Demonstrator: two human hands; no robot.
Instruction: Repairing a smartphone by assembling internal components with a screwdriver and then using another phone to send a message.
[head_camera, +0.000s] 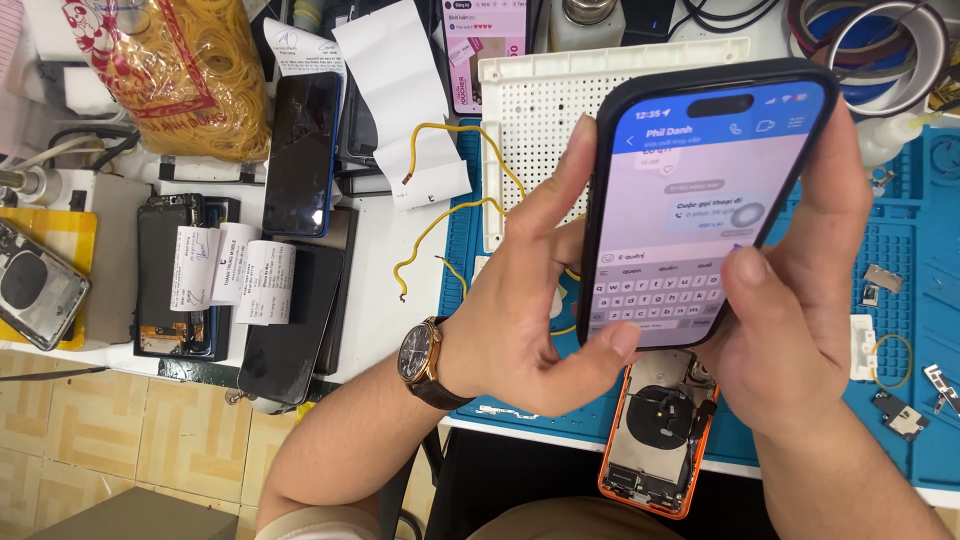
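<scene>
My left hand (525, 300) and my right hand (800, 300) both hold a dark-cased smartphone (690, 180) upright in front of me. Its lit screen shows a chat window with an on-screen keyboard. My right thumb rests on the keyboard's right side, and my left thumb lies along the lower left edge. On my left wrist is a brown-strapped watch (420, 358). Below the phone, an opened phone in an orange frame (655, 440) lies on the blue work mat (900, 260) with its insides showing.
A white perforated tray (540, 110) and yellow wires (440, 215) lie behind my hands. Left are several dark phones with paper slips (235, 270), a bag of rubber bands (185, 70) and a phone back shell (35, 285). Small metal parts (905, 415) and tape rolls (880, 40) sit right.
</scene>
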